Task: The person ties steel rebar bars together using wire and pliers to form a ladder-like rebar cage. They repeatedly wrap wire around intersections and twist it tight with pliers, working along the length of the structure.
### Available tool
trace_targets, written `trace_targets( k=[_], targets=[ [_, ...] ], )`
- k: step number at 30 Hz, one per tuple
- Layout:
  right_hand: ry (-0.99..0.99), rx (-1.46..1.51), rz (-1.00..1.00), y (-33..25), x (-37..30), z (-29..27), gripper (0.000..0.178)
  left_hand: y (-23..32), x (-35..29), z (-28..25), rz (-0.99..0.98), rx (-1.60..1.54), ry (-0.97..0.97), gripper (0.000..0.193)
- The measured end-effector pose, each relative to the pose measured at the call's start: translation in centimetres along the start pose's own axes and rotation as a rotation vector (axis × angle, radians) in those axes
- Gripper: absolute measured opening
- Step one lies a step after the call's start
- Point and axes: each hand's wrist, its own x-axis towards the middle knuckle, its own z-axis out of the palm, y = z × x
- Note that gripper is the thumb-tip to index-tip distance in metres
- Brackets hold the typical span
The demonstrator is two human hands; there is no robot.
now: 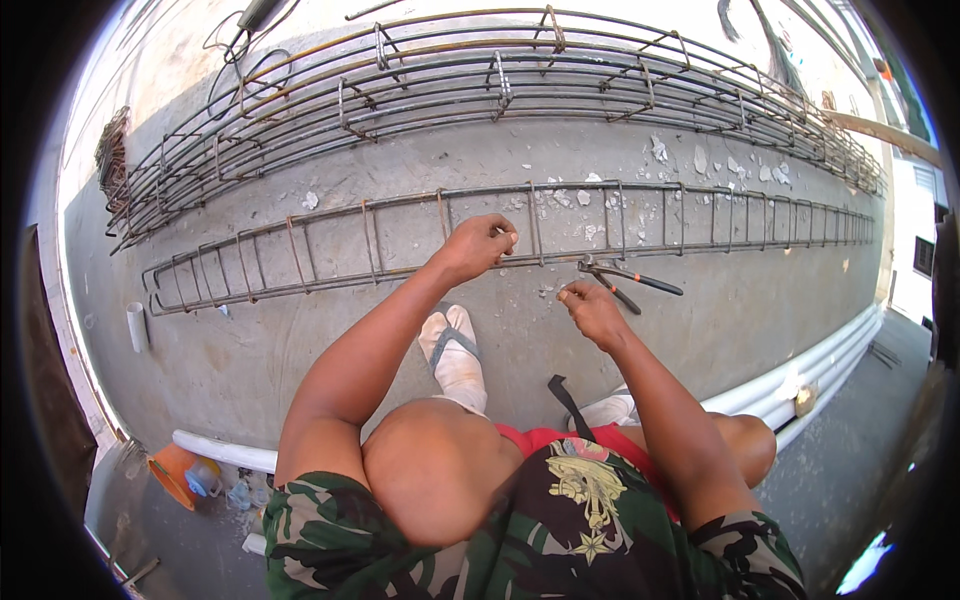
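- While a person crouches on a concrete floor [300, 330], the left hand [478, 245] closes its fingers round the near bar of a long rebar cage [300, 255]; what the fingertips pinch is too small to tell.
- Right of it, the right hand [592, 312] grips the handle of black pincers [625, 277], whose head meets the same bar.
- Behind lies a second, wider rebar cage [500, 80], cut off at both ends.
- White pipes [800, 375] run along the near right; flakes of pale debris [700, 160] litter the sunlit slab.
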Motion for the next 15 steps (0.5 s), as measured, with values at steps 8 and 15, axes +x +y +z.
trace_targets(
  k=[8, 15],
  targets=[
    [0.02, 0.168, -0.283, -11.3, 0.1, -2.2, 0.028, 4.7, 0.0, -2.8, 0.196, -0.023, -0.337, 0.036],
    [-0.107, -0.174, -0.242, -13.0, 0.2, -3.4, 0.025, 5.6, -1.2, -5.7, 0.123, 0.278, -0.36, 0.032]
  ],
)
